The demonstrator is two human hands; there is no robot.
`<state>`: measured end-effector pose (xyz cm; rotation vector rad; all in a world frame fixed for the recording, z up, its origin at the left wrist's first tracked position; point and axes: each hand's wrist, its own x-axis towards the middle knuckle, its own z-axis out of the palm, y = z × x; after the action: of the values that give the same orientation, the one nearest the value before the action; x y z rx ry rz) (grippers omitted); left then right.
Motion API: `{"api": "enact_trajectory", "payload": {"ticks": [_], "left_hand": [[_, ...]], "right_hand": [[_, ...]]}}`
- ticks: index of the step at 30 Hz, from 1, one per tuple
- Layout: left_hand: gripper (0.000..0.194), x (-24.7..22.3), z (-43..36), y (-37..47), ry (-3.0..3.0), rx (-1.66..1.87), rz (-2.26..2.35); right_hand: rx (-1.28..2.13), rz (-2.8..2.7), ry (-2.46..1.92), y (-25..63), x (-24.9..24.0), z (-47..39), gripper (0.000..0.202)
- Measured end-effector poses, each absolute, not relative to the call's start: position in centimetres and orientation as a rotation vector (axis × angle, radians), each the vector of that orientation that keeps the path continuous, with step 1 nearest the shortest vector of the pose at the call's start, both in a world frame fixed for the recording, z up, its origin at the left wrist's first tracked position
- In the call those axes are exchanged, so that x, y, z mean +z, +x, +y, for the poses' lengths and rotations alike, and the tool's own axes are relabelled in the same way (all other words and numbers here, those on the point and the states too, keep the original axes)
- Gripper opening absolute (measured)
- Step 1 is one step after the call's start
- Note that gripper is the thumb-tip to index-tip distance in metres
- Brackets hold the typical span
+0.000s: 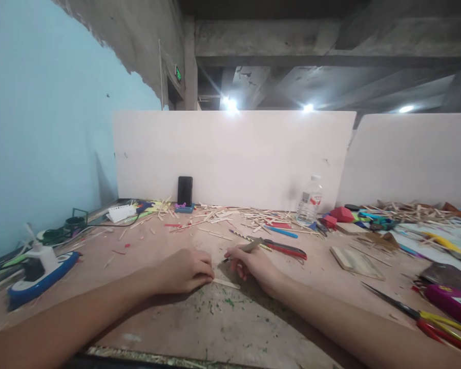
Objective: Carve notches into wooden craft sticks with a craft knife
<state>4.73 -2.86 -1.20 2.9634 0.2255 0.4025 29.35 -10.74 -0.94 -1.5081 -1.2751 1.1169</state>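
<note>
My left hand (194,269) rests on the wooden table, its fingers pressed down on one end of a thin wooden strip (227,284). The strip's free end points right, beneath my right hand (253,264). My right hand is closed in a pen-like grip on a slim tool with a flat olive-brown handle (253,245). Its dark, narrow tip points down and left between my hands; its exact kind is unclear. Just behind the right hand lie a striped pencil (238,235) and a red-and-black utility knife (290,249).
Wood sticks (223,214) litter the back, near a propped phone (185,190) and a plastic bottle (310,201). On the right are a wooden block (356,262), scissors (415,313) and a purple object (451,302). A blue-and-white power strip (42,282) is at left.
</note>
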Motion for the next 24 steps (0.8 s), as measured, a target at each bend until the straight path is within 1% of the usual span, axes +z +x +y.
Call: {"api": "enact_trajectory", "payload": {"ticks": [12, 24], "left_hand": [[0.034, -1.9, -2.1, 4.6, 2.974, 0.486, 0.155], [0.035, -2.6, -1.7, 4.5, 2.885, 0.618, 0.158]], "right_hand": [[1.122, -1.245, -1.516, 28.7, 0.2, -11.4, 0.041], [1.198, -1.195, -1.454, 29.1, 0.1, -10.8, 0.043]]}}
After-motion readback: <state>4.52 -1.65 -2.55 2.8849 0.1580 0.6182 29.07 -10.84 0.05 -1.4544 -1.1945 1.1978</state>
